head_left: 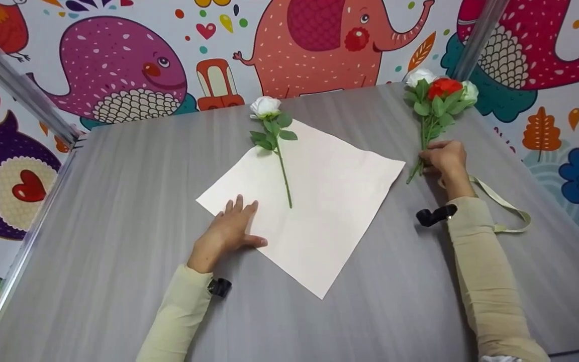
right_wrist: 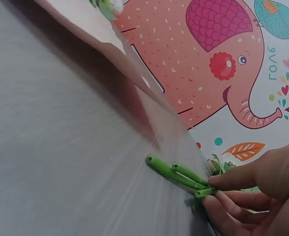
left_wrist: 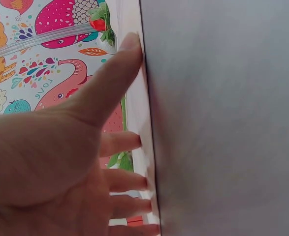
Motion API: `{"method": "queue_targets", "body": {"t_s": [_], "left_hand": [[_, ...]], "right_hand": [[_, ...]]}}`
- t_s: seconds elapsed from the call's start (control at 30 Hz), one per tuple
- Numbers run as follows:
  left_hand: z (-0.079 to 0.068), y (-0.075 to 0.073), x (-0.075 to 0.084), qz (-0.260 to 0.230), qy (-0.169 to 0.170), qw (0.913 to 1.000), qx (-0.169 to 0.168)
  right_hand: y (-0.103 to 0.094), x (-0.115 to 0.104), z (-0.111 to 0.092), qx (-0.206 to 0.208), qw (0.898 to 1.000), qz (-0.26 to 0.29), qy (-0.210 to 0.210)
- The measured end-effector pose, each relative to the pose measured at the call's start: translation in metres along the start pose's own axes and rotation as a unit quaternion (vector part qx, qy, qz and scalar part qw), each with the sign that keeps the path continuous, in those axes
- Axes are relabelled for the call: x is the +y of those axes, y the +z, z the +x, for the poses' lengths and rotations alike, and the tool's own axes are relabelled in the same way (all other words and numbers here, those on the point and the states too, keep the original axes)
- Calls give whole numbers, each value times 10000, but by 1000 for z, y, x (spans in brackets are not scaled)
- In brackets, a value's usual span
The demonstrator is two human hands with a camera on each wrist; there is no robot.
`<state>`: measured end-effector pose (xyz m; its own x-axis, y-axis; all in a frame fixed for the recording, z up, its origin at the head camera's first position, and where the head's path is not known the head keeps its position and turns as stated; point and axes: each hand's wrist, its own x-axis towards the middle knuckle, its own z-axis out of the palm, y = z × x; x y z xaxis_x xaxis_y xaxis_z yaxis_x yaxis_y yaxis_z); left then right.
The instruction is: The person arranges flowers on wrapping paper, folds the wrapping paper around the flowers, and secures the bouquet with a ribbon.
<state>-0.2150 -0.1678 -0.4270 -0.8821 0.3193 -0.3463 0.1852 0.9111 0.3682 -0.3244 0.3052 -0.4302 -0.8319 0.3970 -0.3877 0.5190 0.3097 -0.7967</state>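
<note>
A pale pink sheet of paper (head_left: 334,201) lies turned cornerwise on the table, with a single white rose (head_left: 265,107) across its upper left part. The left hand (head_left: 226,231) rests on the sheet's lower left edge, fingers spread and thumb out to the side. At the right, the right hand (head_left: 448,160) pinches the green stems (right_wrist: 164,169) of several roses between thumb and fingers. Their blooms, a red rose (head_left: 444,88) with white ones beside it, point toward the back wall. Stem ends stick out past the fingers in the right wrist view.
A cream ribbon (head_left: 513,211) loops on the table beside the right wrist. Behind the grey table (head_left: 118,201) stands a wall (head_left: 209,30) printed with cartoon animals. Metal posts (head_left: 480,40) rise at the back corners.
</note>
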Motion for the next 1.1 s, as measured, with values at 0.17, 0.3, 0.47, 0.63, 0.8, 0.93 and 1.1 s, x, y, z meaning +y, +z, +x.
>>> {"method": "queue_targets", "body": {"t_s": [0.17,0.3,0.47,0.63,0.8,0.93,1.1], "left_hand": [[-2,0,0,-21,2,10000,18],[-2,0,0,-16,-21,10000,-21],[-2,0,1,-17,-1,10000,-13],[-2,1,0,-41,-11,10000,-26],[-2,0,-1,-19,47,10000,38],[-1,0,0,-4,36,10000,2],[-1,1,-1,-8,58,10000,11]], "right_hand": [[-8,-5,-2,-300,9989,315,183],[-18,-6,-5,-656,9964,529,103],[-25,-5,-6,-913,9928,776,-40],[-21,-6,-7,-956,9918,829,-178],[-21,-7,-8,-971,9902,996,-117],[-24,-8,-10,-1056,9873,1185,-19],[-26,-12,-13,-1282,9811,1447,99]]}}
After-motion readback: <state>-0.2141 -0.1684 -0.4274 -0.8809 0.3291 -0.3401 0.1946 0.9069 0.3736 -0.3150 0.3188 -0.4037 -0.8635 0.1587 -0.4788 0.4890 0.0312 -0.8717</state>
